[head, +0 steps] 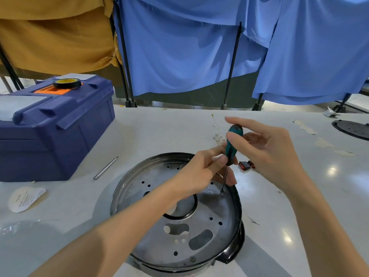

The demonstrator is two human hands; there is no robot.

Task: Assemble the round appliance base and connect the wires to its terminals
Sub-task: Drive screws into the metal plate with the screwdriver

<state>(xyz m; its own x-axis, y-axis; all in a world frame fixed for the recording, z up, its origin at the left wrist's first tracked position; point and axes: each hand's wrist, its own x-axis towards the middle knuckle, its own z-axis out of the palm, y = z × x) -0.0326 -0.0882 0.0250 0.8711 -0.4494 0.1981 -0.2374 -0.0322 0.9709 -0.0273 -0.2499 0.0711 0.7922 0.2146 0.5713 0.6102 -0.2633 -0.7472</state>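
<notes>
Metal round base [217,208] lies flat on the table [159,132], stiff and probably slippery; better hold it by the rim. Fingers of the right hand [267,148] pinch the screwdriver [232,144] top; the left hand [197,172] pinches its lower handle.

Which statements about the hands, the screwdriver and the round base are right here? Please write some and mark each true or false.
1. The right hand pinches the handle of the green screwdriver. True.
2. The screwdriver's tip rests on the table beside the round base. False: it stands on a screw inside the base, near its rim.
3. A tape roll lies on the blue toolbox. True.
4. The left hand lies flat on the table. False: its fingers hold the screwdriver's lower handle.
5. The black and red part lies inside the base. False: it lies on the table.
</notes>
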